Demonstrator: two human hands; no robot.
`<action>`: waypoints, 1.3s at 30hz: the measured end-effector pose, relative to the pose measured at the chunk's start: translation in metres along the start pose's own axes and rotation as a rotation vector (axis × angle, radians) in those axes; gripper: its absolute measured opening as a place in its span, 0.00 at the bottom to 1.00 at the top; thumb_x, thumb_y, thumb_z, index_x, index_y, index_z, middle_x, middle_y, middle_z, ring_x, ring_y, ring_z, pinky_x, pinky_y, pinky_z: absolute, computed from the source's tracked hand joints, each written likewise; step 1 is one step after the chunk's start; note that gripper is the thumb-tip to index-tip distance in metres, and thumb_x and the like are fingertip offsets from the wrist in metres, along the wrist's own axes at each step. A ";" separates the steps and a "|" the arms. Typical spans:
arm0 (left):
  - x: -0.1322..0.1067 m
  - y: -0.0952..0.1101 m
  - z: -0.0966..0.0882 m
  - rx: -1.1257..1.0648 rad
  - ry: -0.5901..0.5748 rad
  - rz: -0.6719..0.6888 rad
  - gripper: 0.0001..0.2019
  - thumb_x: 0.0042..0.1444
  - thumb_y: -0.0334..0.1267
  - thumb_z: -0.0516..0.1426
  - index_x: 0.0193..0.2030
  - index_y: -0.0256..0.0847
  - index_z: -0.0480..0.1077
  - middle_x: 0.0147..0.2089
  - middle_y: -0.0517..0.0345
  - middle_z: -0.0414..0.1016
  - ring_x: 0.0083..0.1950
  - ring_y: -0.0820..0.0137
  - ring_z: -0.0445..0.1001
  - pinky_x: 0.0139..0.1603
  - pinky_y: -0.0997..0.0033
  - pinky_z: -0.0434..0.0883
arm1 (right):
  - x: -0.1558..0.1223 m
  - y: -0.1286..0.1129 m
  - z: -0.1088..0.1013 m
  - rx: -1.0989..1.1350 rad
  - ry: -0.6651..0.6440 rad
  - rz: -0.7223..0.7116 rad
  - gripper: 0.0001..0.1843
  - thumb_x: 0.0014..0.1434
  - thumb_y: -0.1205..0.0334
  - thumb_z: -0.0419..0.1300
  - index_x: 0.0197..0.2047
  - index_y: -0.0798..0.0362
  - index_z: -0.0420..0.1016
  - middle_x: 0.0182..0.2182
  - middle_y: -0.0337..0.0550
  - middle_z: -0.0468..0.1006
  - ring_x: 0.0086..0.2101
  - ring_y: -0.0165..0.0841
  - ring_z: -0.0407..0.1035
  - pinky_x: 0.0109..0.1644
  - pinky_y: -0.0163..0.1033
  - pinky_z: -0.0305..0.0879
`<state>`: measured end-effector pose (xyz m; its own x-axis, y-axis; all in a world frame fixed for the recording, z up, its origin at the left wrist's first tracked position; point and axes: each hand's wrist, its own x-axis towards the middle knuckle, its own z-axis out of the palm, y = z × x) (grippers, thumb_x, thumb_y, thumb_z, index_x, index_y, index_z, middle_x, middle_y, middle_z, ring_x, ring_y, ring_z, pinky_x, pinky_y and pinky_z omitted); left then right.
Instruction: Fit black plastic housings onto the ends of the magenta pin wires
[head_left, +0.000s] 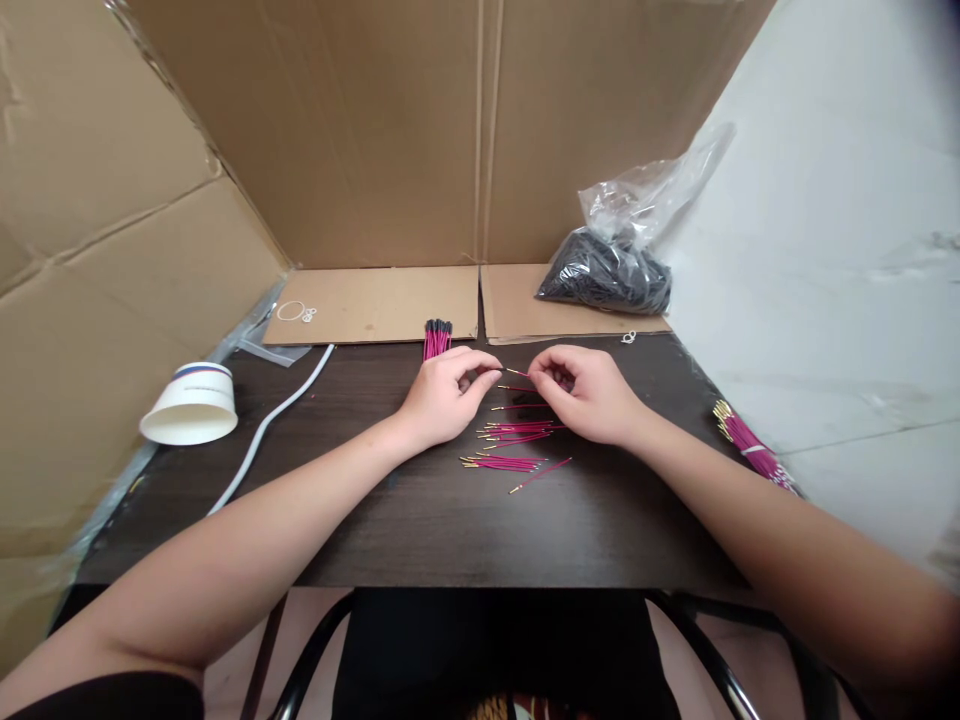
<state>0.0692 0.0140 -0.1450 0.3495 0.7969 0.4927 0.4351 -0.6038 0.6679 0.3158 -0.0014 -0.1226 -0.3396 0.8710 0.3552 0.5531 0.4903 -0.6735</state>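
Observation:
My right hand (589,395) is closed in a pinch on a thin magenta wire (519,373) whose gold-coloured terminal points left. Facing it, my left hand (450,395) pinches a small black sleeve, mostly covered by the fingertips, at the tip of that terminal. Below the hands lie several loose magenta wires (517,433) with gold ends to the left. A lower group (510,463) lies nearer to me, and one wire (541,475) slants beside it. Just behind my left hand is a bunch of black-capped wires (437,340), partly hidden by it.
A clear bag of black sleeves (611,275) rests on cardboard at the back right. A tied wire bundle (754,448) lies at the right edge. To the left are a tipped paper cup (191,402) and a white cable (274,418). Cardboard walls (375,130) enclose the back and left.

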 end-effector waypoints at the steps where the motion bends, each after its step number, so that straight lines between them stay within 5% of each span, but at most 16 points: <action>1: 0.000 0.000 0.000 0.017 -0.009 0.019 0.05 0.72 0.37 0.64 0.46 0.40 0.83 0.39 0.56 0.82 0.30 0.73 0.70 0.35 0.69 0.70 | 0.000 0.000 0.000 -0.003 -0.009 0.004 0.07 0.66 0.64 0.61 0.35 0.52 0.78 0.30 0.40 0.81 0.30 0.33 0.70 0.36 0.40 0.64; 31: -0.002 0.002 -0.001 0.074 -0.067 0.165 0.05 0.71 0.32 0.64 0.47 0.39 0.84 0.42 0.54 0.84 0.33 0.72 0.73 0.39 0.68 0.73 | -0.002 -0.001 0.003 -0.044 -0.013 -0.086 0.07 0.66 0.66 0.61 0.36 0.52 0.78 0.30 0.40 0.79 0.30 0.32 0.69 0.38 0.39 0.62; 39: -0.002 0.003 -0.001 0.092 -0.070 0.158 0.05 0.72 0.34 0.64 0.46 0.40 0.84 0.41 0.55 0.84 0.32 0.72 0.72 0.38 0.68 0.73 | -0.002 -0.002 0.004 -0.016 -0.041 -0.015 0.08 0.66 0.65 0.61 0.34 0.52 0.78 0.29 0.39 0.80 0.29 0.32 0.69 0.38 0.39 0.62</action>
<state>0.0690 0.0102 -0.1432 0.4749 0.6911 0.5449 0.4431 -0.7227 0.5304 0.3121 -0.0044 -0.1250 -0.3784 0.8618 0.3379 0.5598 0.5037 -0.6579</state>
